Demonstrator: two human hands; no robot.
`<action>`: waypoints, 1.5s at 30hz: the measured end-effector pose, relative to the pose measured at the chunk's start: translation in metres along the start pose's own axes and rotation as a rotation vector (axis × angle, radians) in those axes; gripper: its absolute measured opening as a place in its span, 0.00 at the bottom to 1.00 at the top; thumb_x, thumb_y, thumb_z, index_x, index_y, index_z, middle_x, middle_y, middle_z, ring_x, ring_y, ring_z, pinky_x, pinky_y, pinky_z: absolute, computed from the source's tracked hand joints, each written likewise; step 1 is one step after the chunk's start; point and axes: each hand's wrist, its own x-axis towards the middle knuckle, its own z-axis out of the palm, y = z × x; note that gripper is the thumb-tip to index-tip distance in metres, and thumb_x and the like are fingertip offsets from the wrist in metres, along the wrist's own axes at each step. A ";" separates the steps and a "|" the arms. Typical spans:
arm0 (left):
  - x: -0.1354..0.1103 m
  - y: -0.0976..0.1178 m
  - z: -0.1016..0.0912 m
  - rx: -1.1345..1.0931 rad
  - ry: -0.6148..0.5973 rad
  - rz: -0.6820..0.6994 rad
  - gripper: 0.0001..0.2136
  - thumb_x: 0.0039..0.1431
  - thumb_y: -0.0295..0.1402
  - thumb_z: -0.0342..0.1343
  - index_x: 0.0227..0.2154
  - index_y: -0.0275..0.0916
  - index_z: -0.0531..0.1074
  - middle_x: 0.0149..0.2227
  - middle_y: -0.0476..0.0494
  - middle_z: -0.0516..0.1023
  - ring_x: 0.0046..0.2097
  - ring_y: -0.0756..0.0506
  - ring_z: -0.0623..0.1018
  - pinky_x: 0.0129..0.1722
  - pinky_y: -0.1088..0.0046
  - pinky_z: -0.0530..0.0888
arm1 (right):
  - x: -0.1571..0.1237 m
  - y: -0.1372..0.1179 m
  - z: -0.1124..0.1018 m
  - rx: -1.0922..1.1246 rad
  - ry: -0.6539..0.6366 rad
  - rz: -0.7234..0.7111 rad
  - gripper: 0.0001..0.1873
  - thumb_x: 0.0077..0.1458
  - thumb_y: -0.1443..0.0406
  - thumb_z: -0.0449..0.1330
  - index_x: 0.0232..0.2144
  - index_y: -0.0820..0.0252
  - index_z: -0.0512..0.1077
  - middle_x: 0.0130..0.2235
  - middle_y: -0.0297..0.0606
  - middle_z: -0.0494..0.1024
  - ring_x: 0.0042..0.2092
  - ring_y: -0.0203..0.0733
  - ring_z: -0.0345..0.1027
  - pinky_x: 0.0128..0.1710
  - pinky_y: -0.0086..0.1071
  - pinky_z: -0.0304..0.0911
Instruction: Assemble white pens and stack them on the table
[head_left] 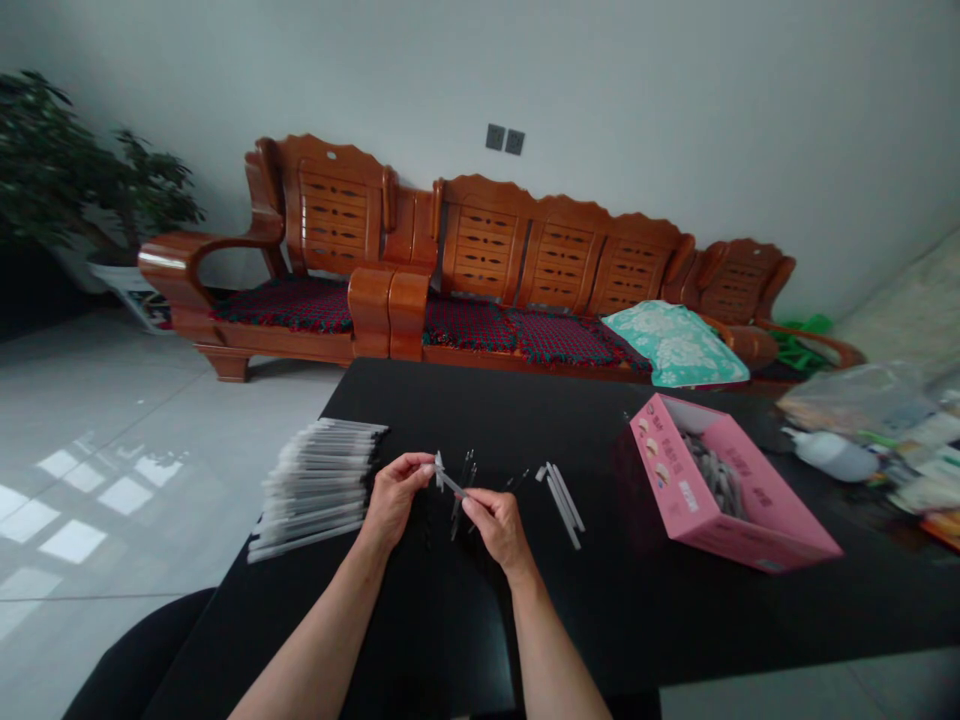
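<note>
Both of my hands meet above the black table. My left hand [399, 492] pinches a small pale piece [439, 470] that looks like a pen cap. In my right hand [495, 522] is a slim whitish pen barrel [452, 486], its far end at the pale piece; I cannot tell if the two are joined. Thin dark pen refills [456, 515] lie beneath my hands, partly hidden. Right of my right hand lie several white pen barrels [564, 503]. A thick row of whitish pens with dark ends [315, 480] lies to the left of my left hand.
On the right of the black table [600, 610] stands an open pink box [765, 500] with many grey pieces [716, 475] inside. Beyond it are a white bottle [832, 455] and plastic bags [862, 400]. A wooden sofa [487, 240] stands behind the table.
</note>
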 end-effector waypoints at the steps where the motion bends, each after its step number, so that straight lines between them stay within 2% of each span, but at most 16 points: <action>1: 0.000 0.000 -0.001 0.015 -0.005 0.004 0.11 0.47 0.35 0.65 0.33 0.35 0.78 0.26 0.48 0.74 0.28 0.52 0.69 0.29 0.78 0.66 | 0.000 -0.001 0.000 -0.007 -0.004 -0.001 0.15 0.57 0.59 0.57 0.29 0.60 0.80 0.19 0.29 0.67 0.21 0.34 0.53 0.22 0.28 0.47; 5: 0.000 0.001 -0.001 0.064 -0.020 0.020 0.12 0.49 0.36 0.63 0.35 0.34 0.79 0.25 0.48 0.73 0.27 0.53 0.67 0.28 0.79 0.65 | -0.001 -0.003 0.000 -0.031 -0.016 -0.009 0.14 0.58 0.60 0.56 0.28 0.61 0.79 0.19 0.29 0.66 0.22 0.34 0.54 0.23 0.28 0.47; 10: -0.003 0.003 0.005 0.031 -0.042 -0.008 0.15 0.49 0.36 0.64 0.40 0.35 0.77 0.31 0.45 0.76 0.27 0.53 0.69 0.27 0.79 0.66 | -0.001 -0.004 0.001 -0.058 0.003 -0.039 0.14 0.58 0.60 0.56 0.29 0.60 0.79 0.20 0.31 0.69 0.23 0.36 0.58 0.24 0.28 0.50; 14: -0.003 0.003 0.008 -0.015 -0.045 -0.051 0.15 0.50 0.38 0.63 0.39 0.34 0.77 0.29 0.45 0.76 0.27 0.53 0.70 0.27 0.79 0.67 | -0.001 -0.004 0.003 -0.122 0.030 -0.062 0.14 0.57 0.60 0.56 0.29 0.60 0.80 0.21 0.32 0.72 0.24 0.37 0.62 0.25 0.28 0.53; 18: -0.004 0.001 0.008 0.026 -0.042 -0.053 0.15 0.51 0.38 0.62 0.38 0.32 0.78 0.27 0.46 0.75 0.26 0.53 0.70 0.25 0.79 0.67 | -0.002 -0.003 0.006 -0.205 0.036 -0.079 0.14 0.57 0.60 0.56 0.34 0.61 0.79 0.23 0.33 0.73 0.24 0.37 0.63 0.26 0.28 0.55; 23: -0.005 -0.001 0.008 0.099 -0.022 -0.024 0.15 0.51 0.38 0.63 0.39 0.32 0.77 0.24 0.47 0.75 0.24 0.53 0.70 0.24 0.80 0.67 | -0.002 -0.003 0.006 -0.259 0.011 -0.078 0.17 0.58 0.58 0.54 0.29 0.62 0.78 0.22 0.34 0.71 0.25 0.36 0.61 0.26 0.27 0.54; 26: -0.006 -0.002 0.010 0.080 -0.017 -0.033 0.16 0.50 0.38 0.63 0.39 0.32 0.77 0.25 0.47 0.75 0.25 0.53 0.71 0.24 0.80 0.69 | 0.000 -0.004 0.004 -0.206 -0.019 -0.051 0.20 0.59 0.57 0.52 0.27 0.62 0.77 0.21 0.32 0.67 0.24 0.35 0.56 0.25 0.27 0.50; 34: -0.006 0.002 0.016 0.073 -0.060 0.003 0.16 0.51 0.38 0.62 0.40 0.33 0.77 0.26 0.47 0.76 0.25 0.53 0.72 0.26 0.78 0.71 | 0.002 -0.003 -0.001 -0.008 -0.057 0.049 0.18 0.58 0.57 0.54 0.32 0.64 0.78 0.19 0.27 0.57 0.23 0.31 0.46 0.23 0.27 0.43; 41: -0.007 0.010 0.016 0.123 -0.073 -0.008 0.16 0.50 0.39 0.62 0.39 0.33 0.77 0.28 0.46 0.77 0.26 0.51 0.74 0.28 0.76 0.72 | 0.003 -0.004 0.004 -0.020 -0.005 0.004 0.18 0.57 0.56 0.56 0.30 0.63 0.79 0.20 0.29 0.64 0.23 0.33 0.52 0.23 0.27 0.48; 43: -0.005 0.016 0.012 0.139 -0.079 0.005 0.15 0.50 0.39 0.62 0.37 0.33 0.77 0.28 0.45 0.77 0.26 0.51 0.74 0.28 0.76 0.72 | 0.003 -0.001 0.003 -0.004 0.046 0.014 0.17 0.55 0.55 0.58 0.32 0.62 0.79 0.20 0.30 0.66 0.22 0.33 0.54 0.22 0.27 0.50; 45: -0.001 0.028 0.002 0.135 -0.013 0.045 0.15 0.49 0.38 0.62 0.37 0.34 0.76 0.27 0.46 0.77 0.27 0.50 0.74 0.28 0.76 0.72 | 0.004 0.004 0.001 0.036 0.136 0.037 0.17 0.54 0.55 0.59 0.36 0.62 0.78 0.18 0.29 0.64 0.20 0.32 0.53 0.20 0.26 0.49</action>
